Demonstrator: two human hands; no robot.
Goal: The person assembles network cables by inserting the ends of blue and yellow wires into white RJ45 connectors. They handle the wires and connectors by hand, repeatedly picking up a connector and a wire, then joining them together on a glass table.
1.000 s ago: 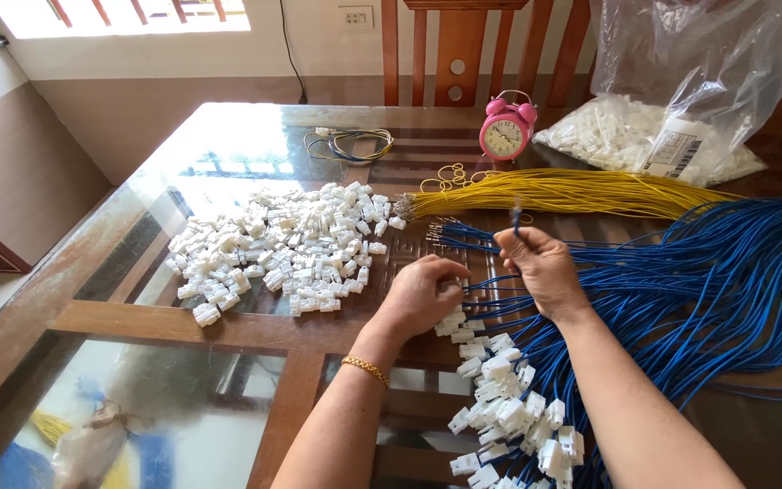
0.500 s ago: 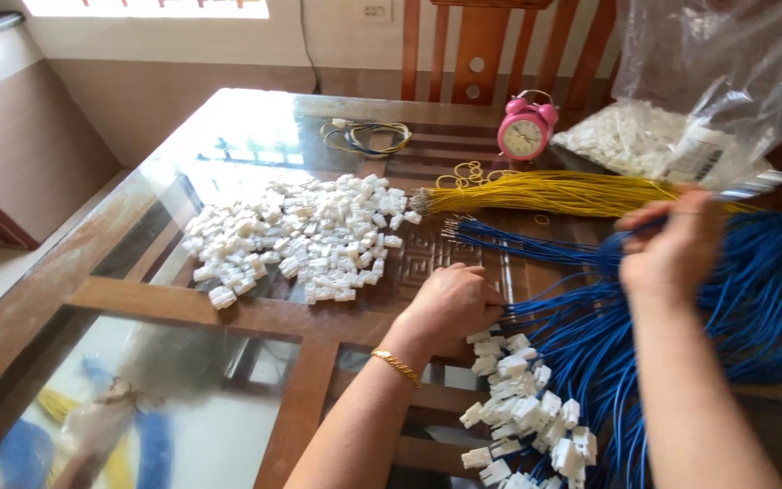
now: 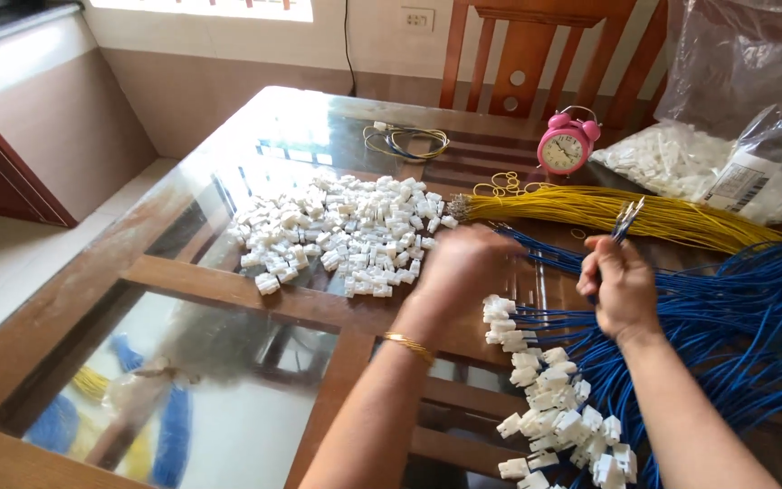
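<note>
left hand [image 3: 463, 267]: motion-blurred; fingers cannot be told apart, nor whether they hold anything
right hand [image 3: 620, 285]: fist hides how many blue wires [image 3: 753, 308] it grips
blue wires: bundle cut off by right edge
plastic bag [image 3: 735, 100]: cropped at top and right
chair [image 3: 536, 54]: top out of frame

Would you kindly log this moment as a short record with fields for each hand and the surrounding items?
Left hand: blurred, at the edge of the pile of small white plastic connectors
Right hand: raised, pinching a few blue wires with metal tips
Surface: glass-topped wooden table
Right side: bundle of blue wires, some ending in white connectors
Behind: bundle of yellow wires, pink alarm clock, clear plastic bag
</note>
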